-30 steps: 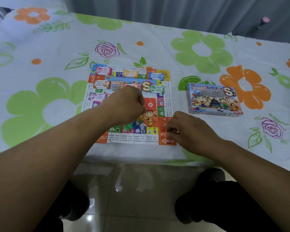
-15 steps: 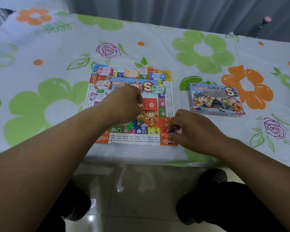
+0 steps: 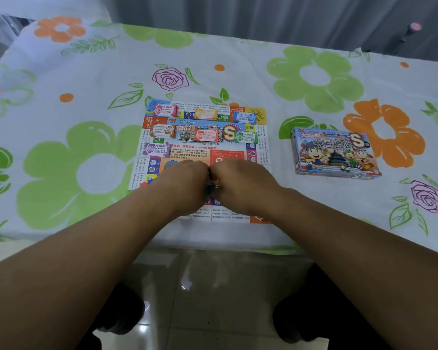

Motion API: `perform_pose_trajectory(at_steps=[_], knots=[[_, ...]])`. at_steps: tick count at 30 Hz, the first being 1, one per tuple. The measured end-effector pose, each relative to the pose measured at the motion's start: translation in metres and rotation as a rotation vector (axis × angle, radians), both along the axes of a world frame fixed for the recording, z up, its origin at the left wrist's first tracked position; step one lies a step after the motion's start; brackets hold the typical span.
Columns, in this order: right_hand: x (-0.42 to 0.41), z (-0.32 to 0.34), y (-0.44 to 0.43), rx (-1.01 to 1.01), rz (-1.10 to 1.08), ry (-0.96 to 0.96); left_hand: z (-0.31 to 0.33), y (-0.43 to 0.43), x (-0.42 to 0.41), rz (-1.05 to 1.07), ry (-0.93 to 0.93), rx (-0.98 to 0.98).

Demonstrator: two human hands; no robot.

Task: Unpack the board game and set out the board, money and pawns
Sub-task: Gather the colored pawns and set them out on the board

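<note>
A moment ago my right hand is working at the near right corner of the board while my left hand waits over the board's middle. Now the right has come across and the two meet knuckle to knuckle over the near half of the board, just inside its near edge. Between them sit the pawns, of which I see only slivers of blue and red. The fingers of my left hand are curled round that little clutch. The fingers of my right are curled in too, with their tips down in the same spot, but from this angle I cannot tell whether they already pinch a pawn or are only reaching for one. I read it as fetching the next pawn from my left hand to stand on the board, so the pawns look like the last part left to do. The board already lies flat and open, and the money is laid out in seven small stacks across its far half. The box lies face up to the right of the board, well apart from it. The board rests on a table under a white cloth printed with large green and orange flowers, which hangs over the edge nearest me. Beyond the far side of the board the cloth runs up to a grey curtain, and on my side of the board, below the table edge, glossy pale floor tiles show between my arms.
</note>
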State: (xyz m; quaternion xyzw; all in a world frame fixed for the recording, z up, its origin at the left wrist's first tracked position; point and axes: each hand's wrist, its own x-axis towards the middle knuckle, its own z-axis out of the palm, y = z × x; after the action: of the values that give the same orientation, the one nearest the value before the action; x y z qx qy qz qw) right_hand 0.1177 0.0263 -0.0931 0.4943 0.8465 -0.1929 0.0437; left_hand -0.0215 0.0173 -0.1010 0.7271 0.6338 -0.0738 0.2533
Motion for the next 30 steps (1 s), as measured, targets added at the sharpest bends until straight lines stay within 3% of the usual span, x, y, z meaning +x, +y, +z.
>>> perform_pose_trajectory(at_steps=[16, 23, 30], knots=[[-0.011, -0.010, 0.002, -0.031, -0.022, 0.013, 0.000, 0.004, -0.008, -0.010, 0.012, -0.011], [0.012, 0.017, 0.012, -0.004, -0.184, 0.220, 0.001, 0.003, -0.005, 0.020, 0.011, -0.043], [0.051, 0.034, -0.003, -0.146, -0.196, 0.327, 0.004, 0.001, -0.001, -0.006, 0.047, -0.028]])
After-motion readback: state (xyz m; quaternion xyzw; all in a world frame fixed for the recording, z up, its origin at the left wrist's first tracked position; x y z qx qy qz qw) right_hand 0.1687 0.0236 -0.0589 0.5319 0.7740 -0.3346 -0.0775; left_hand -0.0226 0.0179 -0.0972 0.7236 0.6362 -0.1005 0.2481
